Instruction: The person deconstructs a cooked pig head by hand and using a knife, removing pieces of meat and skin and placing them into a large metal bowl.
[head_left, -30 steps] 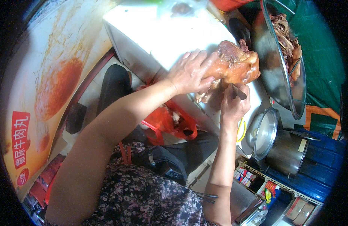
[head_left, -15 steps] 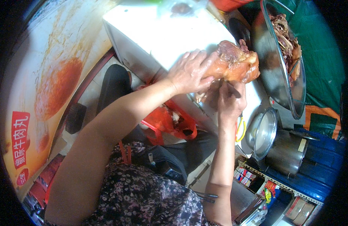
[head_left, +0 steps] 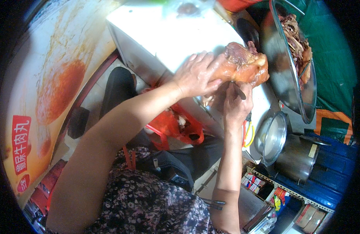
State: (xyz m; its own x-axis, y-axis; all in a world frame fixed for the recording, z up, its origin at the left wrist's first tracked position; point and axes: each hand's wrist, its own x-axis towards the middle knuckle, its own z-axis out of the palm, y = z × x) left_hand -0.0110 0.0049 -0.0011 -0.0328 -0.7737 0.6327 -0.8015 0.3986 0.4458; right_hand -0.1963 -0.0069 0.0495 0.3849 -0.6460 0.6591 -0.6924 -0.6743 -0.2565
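A large piece of cooked meat (head_left: 248, 70) with glossy brown skin lies on the white tabletop (head_left: 160, 35). My left hand (head_left: 197, 74) grips its left end, fingers spread over the top and thumb along the near side. Against the near edge of the meat, my right hand (head_left: 237, 103) is closed around a small dark knife (head_left: 239, 91). Most of the knife is hidden by the fingers and the meat. Beside my right wrist lie scissors (head_left: 249, 134) with yellow and red handles.
A large metal basin (head_left: 310, 99) with more meat and bones (head_left: 297, 43) stands at the far right. A steel bowl (head_left: 274, 138) and a steel pot (head_left: 299, 158) are nearer on the right. Below the table edge hangs a red plastic bag (head_left: 174, 126).
My right hand has drawn slightly down toward me and turned, showing more of the dark knife and the scissors behind. My left hand and the meat stay put.
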